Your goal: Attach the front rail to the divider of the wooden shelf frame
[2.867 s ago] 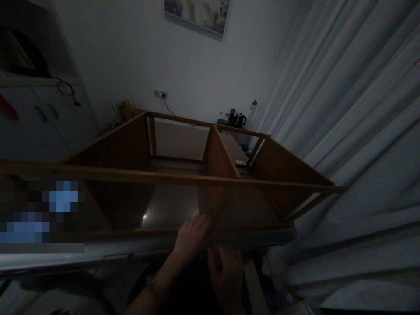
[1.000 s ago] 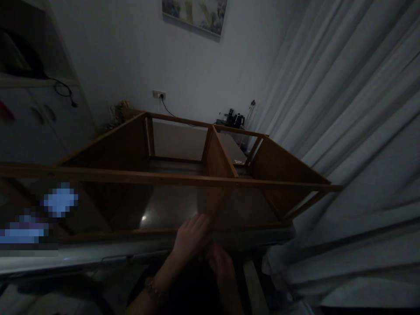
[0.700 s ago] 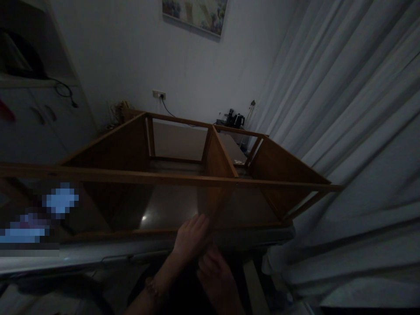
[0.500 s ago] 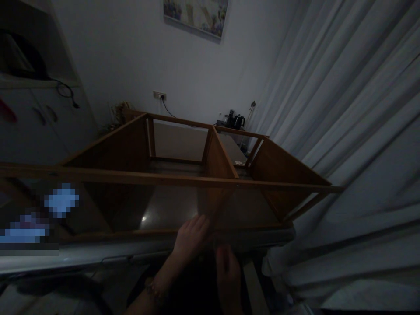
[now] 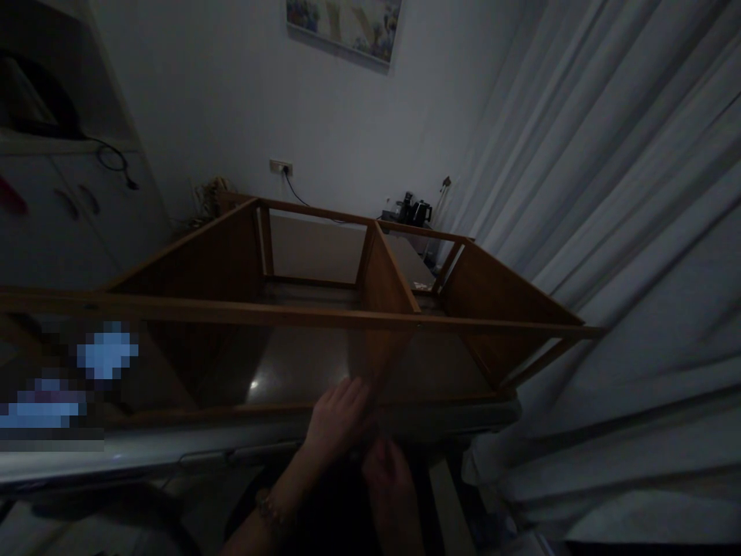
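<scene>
A brown wooden shelf frame (image 5: 248,310) lies on its side in front of me, with a middle panel (image 5: 394,270) dividing it. My left hand (image 5: 339,413) rests over the frame's lower near rail, just left of that panel, fingers close together and curled over the edge; the thumb is hidden. Slightly below and to the right, my right hand (image 5: 390,471) is closed, fingers pinched together close under the rail. What it holds, if anything, is lost in the dark.
The frame lies on a pale-edged surface (image 5: 133,452). White curtains (image 5: 625,232) hang along the right. Behind stand a black kettle (image 5: 421,213) and a wall socket (image 5: 281,167). A white cabinet (image 5: 75,224) is at left. A blurred-out patch hides part of the lower left.
My right hand has shifted left and slightly down, closer to my left hand. My left hand and the wooden frame stay where they were.
</scene>
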{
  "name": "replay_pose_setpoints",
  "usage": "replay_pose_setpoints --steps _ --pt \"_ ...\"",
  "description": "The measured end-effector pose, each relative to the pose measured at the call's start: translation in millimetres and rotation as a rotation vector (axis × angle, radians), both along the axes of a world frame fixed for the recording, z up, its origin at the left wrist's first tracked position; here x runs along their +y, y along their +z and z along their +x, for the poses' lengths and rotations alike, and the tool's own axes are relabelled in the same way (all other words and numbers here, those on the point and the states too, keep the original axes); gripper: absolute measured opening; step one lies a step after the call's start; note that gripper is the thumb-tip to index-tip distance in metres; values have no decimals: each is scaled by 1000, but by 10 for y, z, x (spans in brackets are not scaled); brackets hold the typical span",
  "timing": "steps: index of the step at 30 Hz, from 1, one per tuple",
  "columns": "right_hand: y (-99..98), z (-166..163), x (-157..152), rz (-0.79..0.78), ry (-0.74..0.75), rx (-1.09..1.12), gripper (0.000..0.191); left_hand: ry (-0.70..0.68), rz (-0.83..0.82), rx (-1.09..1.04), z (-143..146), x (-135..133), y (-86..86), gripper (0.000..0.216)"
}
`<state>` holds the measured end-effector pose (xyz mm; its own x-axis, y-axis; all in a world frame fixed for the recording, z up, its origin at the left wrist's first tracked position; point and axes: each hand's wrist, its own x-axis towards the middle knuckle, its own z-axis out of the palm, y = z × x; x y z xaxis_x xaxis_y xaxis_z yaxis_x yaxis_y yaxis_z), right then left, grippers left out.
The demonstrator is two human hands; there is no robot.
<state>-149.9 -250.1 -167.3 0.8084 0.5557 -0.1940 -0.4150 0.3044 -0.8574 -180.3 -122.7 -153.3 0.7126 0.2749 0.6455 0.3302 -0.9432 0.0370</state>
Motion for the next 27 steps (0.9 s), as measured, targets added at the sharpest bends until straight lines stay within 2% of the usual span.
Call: replay_pose_setpoints --steps 3,7,9,11,12,15,16,19,22,24,27 --pt "71 -74 59 145 26 95 27 1 -26 5 -2 -5 -5 31" --pt "117 -159 86 429 68 312 18 -4 -22 -4 1 0 -28 31" --pt "87 -165 87 421 157 344 17 1 -10 -9 1 1 -21 30" --pt "26 -143 85 292 233 281 18 6 -3 -5 0 0 -1 29" --pt "-8 -124 79 185 221 190 21 8 1 -3 0 -1 10 28" --pt "-84 -44 28 -150 16 -183 35 9 16 1 5 0 26 28" --pt "-92 -11 -3 -204 -30 -247 36 11 19 -4 7 0 24 29" --pt "-55 87 -110 -354 -90 -398 35 11 23 -19 12 4 9 30" --pt "32 160 -176 -568 -110 -747 30 2 30 -17 6 6 6 30" --pt "77 179 -176 -602 -88 -883 29 1 35 -6 -1 6 15 29" --pt "89 160 -130 -546 -59 -811 36 11 33 8 -9 6 27 30"
